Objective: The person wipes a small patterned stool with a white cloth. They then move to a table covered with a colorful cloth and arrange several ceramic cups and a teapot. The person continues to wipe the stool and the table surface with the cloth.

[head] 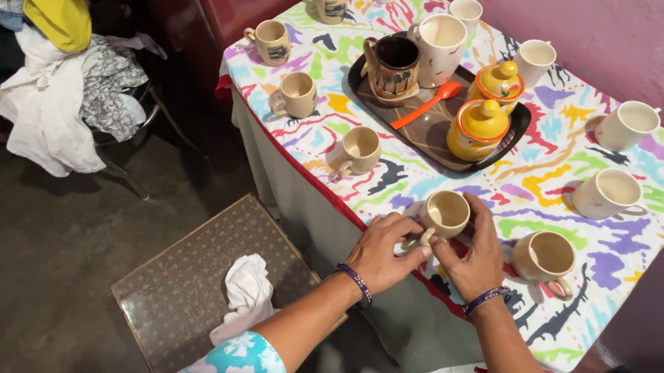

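Note:
Both my hands rest around a small beige cup [446,212] that stands upright near the front edge of the table. My left hand [387,250] touches its handle side, fingers curled against it. My right hand [475,254] wraps the cup's right side. Another beige cup [547,257] sits just to the right, and one more [359,149] stands to the back left. Both wrists wear dark bead bracelets.
A colourful patterned cloth [548,182] covers the table. A dark tray [435,132] carries a dark mug, a tall white mug, an orange spoon and two yellow lidded pots. Several cups ring the tray. A stool [180,287] with a white cloth stands below; clothes pile on a chair at left.

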